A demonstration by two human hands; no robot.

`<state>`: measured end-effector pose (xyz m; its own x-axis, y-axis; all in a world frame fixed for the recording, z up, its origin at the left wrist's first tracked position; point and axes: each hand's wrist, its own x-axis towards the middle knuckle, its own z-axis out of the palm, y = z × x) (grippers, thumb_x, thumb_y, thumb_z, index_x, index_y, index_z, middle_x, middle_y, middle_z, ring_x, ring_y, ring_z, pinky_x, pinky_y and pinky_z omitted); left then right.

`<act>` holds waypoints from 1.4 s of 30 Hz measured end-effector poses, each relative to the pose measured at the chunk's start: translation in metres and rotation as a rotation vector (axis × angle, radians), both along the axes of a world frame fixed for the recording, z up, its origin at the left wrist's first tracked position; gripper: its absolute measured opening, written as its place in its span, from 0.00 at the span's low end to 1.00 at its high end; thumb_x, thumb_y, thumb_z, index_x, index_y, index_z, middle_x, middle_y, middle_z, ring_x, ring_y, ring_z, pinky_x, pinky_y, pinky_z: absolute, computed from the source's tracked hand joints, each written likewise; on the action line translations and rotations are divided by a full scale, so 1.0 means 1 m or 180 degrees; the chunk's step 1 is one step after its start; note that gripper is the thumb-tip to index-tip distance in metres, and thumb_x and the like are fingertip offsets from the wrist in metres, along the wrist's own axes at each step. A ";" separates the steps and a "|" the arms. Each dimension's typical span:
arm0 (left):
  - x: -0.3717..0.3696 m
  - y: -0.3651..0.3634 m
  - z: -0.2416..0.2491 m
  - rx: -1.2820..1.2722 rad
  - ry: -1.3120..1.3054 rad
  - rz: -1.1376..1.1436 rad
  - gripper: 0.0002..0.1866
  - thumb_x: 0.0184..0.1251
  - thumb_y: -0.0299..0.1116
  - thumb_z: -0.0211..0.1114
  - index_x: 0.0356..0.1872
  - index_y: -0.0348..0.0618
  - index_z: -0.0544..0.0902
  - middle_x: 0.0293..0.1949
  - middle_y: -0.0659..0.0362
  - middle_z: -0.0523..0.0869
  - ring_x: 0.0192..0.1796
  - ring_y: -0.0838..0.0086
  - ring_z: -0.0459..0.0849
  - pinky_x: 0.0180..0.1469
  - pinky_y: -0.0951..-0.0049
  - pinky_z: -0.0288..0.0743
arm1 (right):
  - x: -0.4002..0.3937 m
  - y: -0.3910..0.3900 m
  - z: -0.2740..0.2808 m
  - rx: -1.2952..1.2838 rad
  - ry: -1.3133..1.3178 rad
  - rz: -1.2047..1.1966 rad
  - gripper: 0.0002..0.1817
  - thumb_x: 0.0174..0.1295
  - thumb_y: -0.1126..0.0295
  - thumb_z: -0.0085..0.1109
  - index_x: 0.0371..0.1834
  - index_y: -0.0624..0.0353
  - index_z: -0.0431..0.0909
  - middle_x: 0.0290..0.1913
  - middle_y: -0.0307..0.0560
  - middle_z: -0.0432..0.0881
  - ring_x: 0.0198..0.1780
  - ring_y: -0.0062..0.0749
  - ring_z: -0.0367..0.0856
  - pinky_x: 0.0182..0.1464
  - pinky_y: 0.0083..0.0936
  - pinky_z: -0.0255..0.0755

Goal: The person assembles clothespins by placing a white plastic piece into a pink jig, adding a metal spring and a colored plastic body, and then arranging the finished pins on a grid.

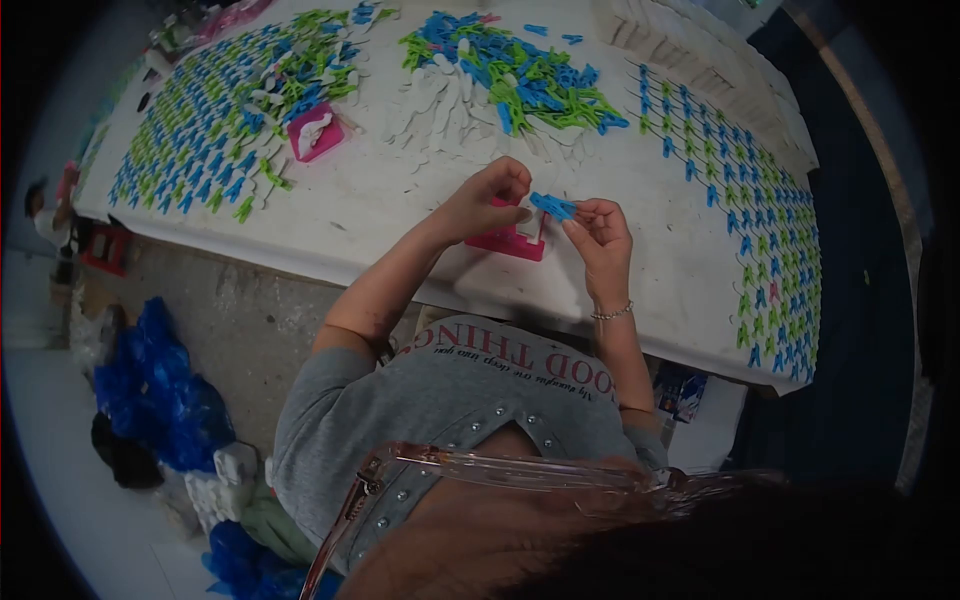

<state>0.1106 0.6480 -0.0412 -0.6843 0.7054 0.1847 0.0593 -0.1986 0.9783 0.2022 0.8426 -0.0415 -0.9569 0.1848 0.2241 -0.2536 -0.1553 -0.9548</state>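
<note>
A blue plastic clothespin (553, 206) is held by my right hand (600, 240), between the thumb and fingers. My left hand (490, 205) is just left of it, fingers bent and the thumb apart from them, with nothing visible between. Below both hands, a pink plastic frame (520, 246) rests on the white table near its front edge; the left hand partly covers it. Beyond the hands lie a heap of loose blue and green clothespins (520, 75) and a pile of white clip pieces (440, 105).
Rows of blue and green clothespins (190, 150) cover the left of the table (390, 225); more rows (750, 200) lie at the right. A pink tray (315, 132) holds a white piece. White stacks (700, 70) line the back right. Blue plastic bags (165, 385) lie on the floor.
</note>
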 end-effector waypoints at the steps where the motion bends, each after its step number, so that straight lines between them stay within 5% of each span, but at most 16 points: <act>1: 0.000 0.000 0.000 -0.0025 0.0061 0.0074 0.21 0.54 0.20 0.69 0.47 0.45 0.72 0.39 0.67 0.76 0.41 0.84 0.73 0.48 0.80 0.68 | 0.000 0.002 0.001 -0.0043 0.0005 -0.0035 0.12 0.59 0.75 0.66 0.44 0.62 0.75 0.38 0.36 0.78 0.41 0.17 0.74 0.46 0.15 0.70; 8: -0.087 -0.048 -0.060 -0.1239 0.1606 0.1773 0.21 0.55 0.34 0.72 0.50 0.43 0.78 0.44 0.57 0.80 0.41 0.70 0.77 0.46 0.71 0.70 | 0.005 0.108 -0.015 0.0123 -0.0842 -0.1656 0.09 0.64 0.66 0.63 0.35 0.60 0.80 0.27 0.31 0.76 0.29 0.14 0.71 0.36 0.12 0.67; 13: -0.091 -0.062 -0.071 -0.2465 0.2258 0.2498 0.19 0.54 0.32 0.70 0.48 0.41 0.78 0.40 0.52 0.78 0.39 0.61 0.78 0.43 0.65 0.73 | 0.021 0.209 -0.053 -0.1304 -0.1070 -0.2491 0.10 0.67 0.67 0.57 0.32 0.62 0.78 0.25 0.37 0.75 0.21 0.19 0.70 0.25 0.22 0.76; 19: -0.088 -0.063 -0.074 -0.2372 0.2497 0.2508 0.16 0.57 0.29 0.67 0.47 0.40 0.77 0.39 0.52 0.77 0.37 0.59 0.78 0.42 0.63 0.72 | 0.011 0.275 -0.057 -0.1601 -0.1308 -0.3198 0.10 0.67 0.70 0.55 0.29 0.65 0.75 0.25 0.42 0.76 0.20 0.24 0.73 0.27 0.32 0.85; 26: -0.092 -0.070 -0.084 -0.2098 0.2632 0.2581 0.12 0.59 0.28 0.67 0.43 0.40 0.78 0.35 0.54 0.79 0.35 0.63 0.78 0.40 0.66 0.72 | 0.003 0.306 -0.068 -0.1924 -0.1243 -0.3358 0.09 0.67 0.70 0.56 0.30 0.63 0.75 0.23 0.41 0.76 0.20 0.25 0.73 0.30 0.31 0.84; 31: -0.099 -0.077 -0.093 -0.1568 0.1707 0.2491 0.07 0.65 0.29 0.65 0.40 0.38 0.78 0.31 0.63 0.78 0.31 0.80 0.73 0.36 0.79 0.69 | 0.001 0.304 -0.063 -0.2025 -0.1344 -0.3517 0.09 0.66 0.70 0.57 0.30 0.62 0.76 0.24 0.42 0.76 0.21 0.26 0.74 0.29 0.32 0.84; 35: -0.102 -0.079 -0.099 -0.1299 0.1293 0.2458 0.07 0.63 0.29 0.66 0.37 0.39 0.78 0.27 0.62 0.77 0.30 0.78 0.72 0.35 0.77 0.69 | 0.000 0.301 -0.063 -0.2023 -0.1295 -0.3554 0.09 0.65 0.71 0.57 0.30 0.66 0.76 0.26 0.45 0.77 0.24 0.28 0.76 0.30 0.34 0.85; 38: -0.105 -0.081 -0.103 -0.1218 0.1379 0.2445 0.06 0.63 0.29 0.66 0.36 0.39 0.78 0.26 0.64 0.76 0.29 0.80 0.71 0.34 0.78 0.68 | 0.008 0.299 -0.062 -0.1886 -0.1204 -0.3422 0.12 0.66 0.68 0.57 0.29 0.65 0.76 0.25 0.44 0.76 0.23 0.27 0.76 0.27 0.28 0.83; 40: -0.106 -0.082 -0.105 -0.1218 0.1383 0.2476 0.06 0.63 0.29 0.66 0.36 0.40 0.79 0.27 0.64 0.76 0.29 0.80 0.70 0.34 0.78 0.68 | 0.020 0.291 -0.040 0.0066 -0.2126 -0.3450 0.15 0.66 0.63 0.58 0.27 0.62 0.76 0.25 0.44 0.78 0.25 0.29 0.77 0.29 0.30 0.81; 41: -0.105 -0.081 -0.104 -0.1209 0.1383 0.2491 0.06 0.63 0.29 0.66 0.36 0.40 0.79 0.27 0.64 0.76 0.29 0.80 0.70 0.34 0.78 0.68 | 0.022 0.293 -0.034 0.0076 -0.2113 -0.3442 0.15 0.66 0.63 0.58 0.27 0.62 0.76 0.25 0.44 0.78 0.25 0.29 0.77 0.29 0.30 0.81; 42: -0.104 -0.080 -0.102 -0.1234 0.1352 0.2496 0.06 0.63 0.29 0.66 0.36 0.40 0.79 0.26 0.64 0.76 0.29 0.80 0.70 0.34 0.78 0.68 | 0.025 0.297 -0.029 0.1332 -0.2035 -0.3828 0.14 0.65 0.61 0.59 0.29 0.61 0.79 0.27 0.45 0.81 0.28 0.31 0.79 0.30 0.32 0.79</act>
<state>0.0064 0.5682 -0.1431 -0.9160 0.1415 0.3755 0.4006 0.3793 0.8341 0.2276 1.1398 -0.0702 -0.2232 0.9729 0.0605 0.4582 0.1595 -0.8744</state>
